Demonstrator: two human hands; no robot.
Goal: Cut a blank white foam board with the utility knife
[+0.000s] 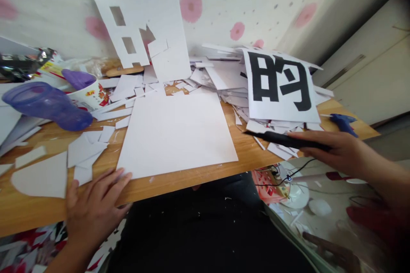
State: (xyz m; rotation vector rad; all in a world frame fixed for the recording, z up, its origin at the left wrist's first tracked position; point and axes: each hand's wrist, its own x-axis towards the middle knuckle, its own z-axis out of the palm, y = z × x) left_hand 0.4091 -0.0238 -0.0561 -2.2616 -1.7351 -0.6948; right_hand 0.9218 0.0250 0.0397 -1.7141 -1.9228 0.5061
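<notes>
A blank white foam board (179, 132) lies flat at the middle of the wooden table. My left hand (96, 200) rests at its near left corner, fingers spread and fingertips on the board's edge and the table. In my right hand (339, 149) is a long black utility knife (282, 138), held above the table's front right edge with its tip pointing left. Beyond the knife, a paper sheet with a large black printed character (278, 89) sits on a heap of offcuts. A white board with cut-out openings (169, 21) leans against the wall.
White scraps (85, 149) are strewn across the left side. A purple translucent vessel (48, 104) lies beside a printed paper tub (91, 94). A blue glue gun (344, 123) is at the right end. Clutter and cables (288, 179) are below the table.
</notes>
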